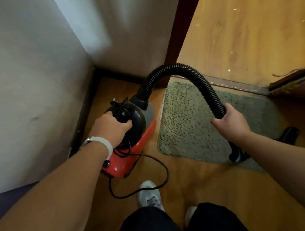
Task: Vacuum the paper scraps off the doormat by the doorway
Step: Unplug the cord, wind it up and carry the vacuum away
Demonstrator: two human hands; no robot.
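A red and black canister vacuum [133, 154] stands on the wooden floor near the wall corner. My left hand [110, 129] grips the black handle on top of it. A ribbed black hose [189, 75] arches from the vacuum to the right, and my right hand [230, 121] grips its lower end. Below that hand a black nozzle part [236, 155] shows at the near edge of the grey-green doormat [184, 122]. The mat lies beside the door threshold. I see no paper scraps on the mat; small white bits [234, 9] lie on the floor beyond the doorway.
White walls [21, 76] close in on the left and behind the vacuum. A dark door frame post [178, 31] stands beside the mat. The black power cord [153, 175] loops on the floor by my shoes [149, 193]. A black object [289, 133] lies right of the mat.
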